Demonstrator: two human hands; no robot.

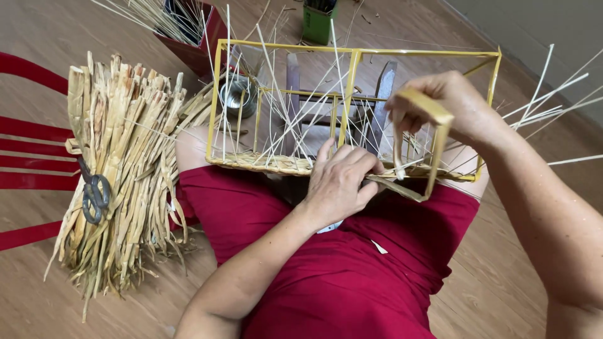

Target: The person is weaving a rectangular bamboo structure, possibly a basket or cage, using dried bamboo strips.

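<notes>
— Holding what, each hand?
— Right hand (449, 107) pinches a flat straw strip (433, 147) looped before the yellow frame (353, 94). Left hand (342, 179) presses the woven base (264, 163), fingers curled, at the frame's lower edge.

Wire frame (355, 53) on lap, centre. Bundle of dried strips (122, 163) left of frame, scissors (94, 191) on bundle. Tin can (237, 94) behind frame's left part. Two containers (201, 31) far, behind frame.

I see open floor (502, 282) near right; thin upright reeds (276, 94) crowd the yellow frame (352, 53), and a straw bundle (119, 169) blocks the left.
</notes>
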